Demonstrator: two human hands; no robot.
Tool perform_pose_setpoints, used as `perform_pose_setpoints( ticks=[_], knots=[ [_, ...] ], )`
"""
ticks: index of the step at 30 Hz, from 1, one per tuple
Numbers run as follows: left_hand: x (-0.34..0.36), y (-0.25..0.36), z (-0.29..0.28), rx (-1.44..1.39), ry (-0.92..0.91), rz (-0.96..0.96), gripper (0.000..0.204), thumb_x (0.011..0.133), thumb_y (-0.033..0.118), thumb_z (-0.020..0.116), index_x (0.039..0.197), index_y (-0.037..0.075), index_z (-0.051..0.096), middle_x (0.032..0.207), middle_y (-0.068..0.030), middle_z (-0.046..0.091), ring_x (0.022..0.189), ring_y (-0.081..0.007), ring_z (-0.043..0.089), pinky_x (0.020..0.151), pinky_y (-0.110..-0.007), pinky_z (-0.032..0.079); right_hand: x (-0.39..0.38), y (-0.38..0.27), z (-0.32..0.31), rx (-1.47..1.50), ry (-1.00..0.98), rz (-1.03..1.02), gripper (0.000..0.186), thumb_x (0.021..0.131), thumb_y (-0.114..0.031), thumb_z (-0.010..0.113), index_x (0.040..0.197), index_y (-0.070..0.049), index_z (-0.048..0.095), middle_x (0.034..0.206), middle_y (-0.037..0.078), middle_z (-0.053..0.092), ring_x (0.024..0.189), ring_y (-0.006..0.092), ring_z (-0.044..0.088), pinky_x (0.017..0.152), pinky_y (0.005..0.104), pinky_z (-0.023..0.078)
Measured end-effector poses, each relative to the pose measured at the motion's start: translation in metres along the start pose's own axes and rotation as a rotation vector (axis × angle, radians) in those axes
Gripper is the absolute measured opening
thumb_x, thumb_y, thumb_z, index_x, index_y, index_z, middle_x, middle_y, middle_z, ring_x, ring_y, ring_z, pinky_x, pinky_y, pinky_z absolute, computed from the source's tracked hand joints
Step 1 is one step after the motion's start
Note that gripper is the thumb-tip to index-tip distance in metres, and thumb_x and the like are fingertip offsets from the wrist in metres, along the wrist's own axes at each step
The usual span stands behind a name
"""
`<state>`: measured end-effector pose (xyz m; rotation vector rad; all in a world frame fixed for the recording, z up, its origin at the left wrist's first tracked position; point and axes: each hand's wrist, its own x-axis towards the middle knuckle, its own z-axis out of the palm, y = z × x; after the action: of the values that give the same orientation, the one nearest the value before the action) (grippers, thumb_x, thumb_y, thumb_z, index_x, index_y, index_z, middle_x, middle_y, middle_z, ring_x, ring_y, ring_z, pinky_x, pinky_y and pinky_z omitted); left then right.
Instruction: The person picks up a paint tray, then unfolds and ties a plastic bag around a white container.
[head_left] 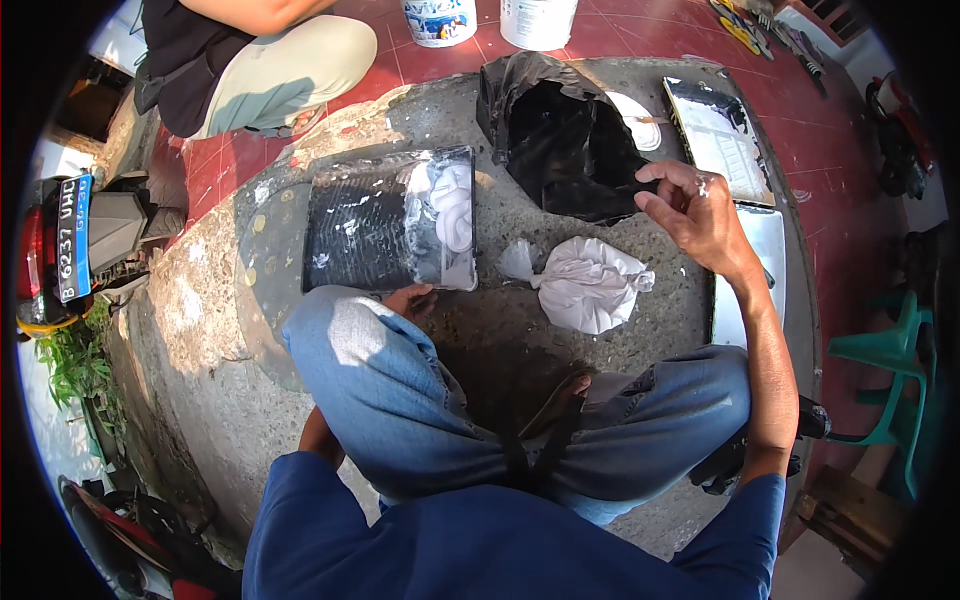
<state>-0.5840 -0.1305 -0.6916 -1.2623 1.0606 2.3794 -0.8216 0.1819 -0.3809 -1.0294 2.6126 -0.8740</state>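
My right hand (697,215) pinches the rim of a black plastic bag (570,150) between thumb and forefinger; the bag's mouth gapes toward me. My left hand (408,301) is mostly hidden behind my left knee, and a few fingers show by the near edge of a black rectangular board (360,220). Whether they grip that edge I cannot tell. A thick mound of white paste (453,208) lies on the board's right side, with thinner smears around it. Between my knees and the black bag sits a knotted, full white plastic bag (592,285).
Two paint-smeared metal panels (720,135) (750,270) lie to the right. Two white buckets (538,22) (440,20) stand at the far side. Another person (290,75) squats at the far left. A motorcycle tail (80,240) is at left, a green plastic chair (890,350) at right.
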Motion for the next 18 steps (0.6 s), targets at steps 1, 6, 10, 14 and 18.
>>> perform_pose_setpoints(
  ticks=[1,6,10,14,18],
  knots=[
    [-0.002,-0.004,-0.001,-0.036,0.025,-0.004,0.028,0.078,0.016,0.068,0.102,0.009,0.055,0.101,-0.0023,0.056,0.094,-0.0174,0.053,0.085,-0.031,0.043,0.003,0.001,0.003,-0.224,0.139,-0.110,0.022,0.076,-0.012,0.067,0.095,-0.002,0.062,0.070,0.012,0.059,0.059,0.0207,0.058,0.058,0.0337,0.046],
    [-0.009,-0.015,-0.016,-0.133,-0.001,-0.031,0.027,0.078,0.021,0.070,0.098,0.010,0.057,0.101,-0.0033,0.057,0.095,-0.0206,0.056,0.083,-0.032,0.047,0.017,0.017,0.015,-0.629,0.360,-0.213,0.023,0.078,-0.019,0.064,0.097,-0.006,0.060,0.088,0.012,0.061,0.083,0.0296,0.061,0.071,0.0384,0.050],
    [-0.005,-0.012,-0.008,-0.079,-0.080,-0.060,0.024,0.079,0.026,0.068,0.099,0.016,0.057,0.104,-0.0025,0.057,0.099,-0.0211,0.056,0.082,-0.031,0.048,0.010,0.039,0.007,-0.615,0.457,-0.269,0.024,0.077,-0.019,0.065,0.096,-0.006,0.060,0.082,0.010,0.060,0.075,0.0270,0.061,0.066,0.0374,0.050],
    [-0.005,-0.010,-0.025,-0.096,-0.110,-0.099,0.023,0.081,0.028,0.067,0.098,0.016,0.057,0.103,-0.0014,0.058,0.099,-0.0213,0.056,0.079,-0.030,0.049,0.013,0.040,0.009,-0.303,0.358,-0.181,0.026,0.075,-0.016,0.069,0.096,-0.004,0.061,0.068,0.005,0.056,0.058,0.0162,0.056,0.055,0.0306,0.046],
    [-0.007,-0.008,-0.033,-0.124,0.042,-0.007,0.026,0.081,0.028,0.066,0.101,0.015,0.057,0.101,-0.0028,0.060,0.097,-0.0213,0.058,0.078,-0.031,0.050,0.020,0.037,0.009,0.002,0.363,-0.003,0.029,0.075,-0.023,0.068,0.097,-0.004,0.063,0.065,0.005,0.058,0.059,0.0157,0.055,0.059,0.0313,0.046]
  ],
)
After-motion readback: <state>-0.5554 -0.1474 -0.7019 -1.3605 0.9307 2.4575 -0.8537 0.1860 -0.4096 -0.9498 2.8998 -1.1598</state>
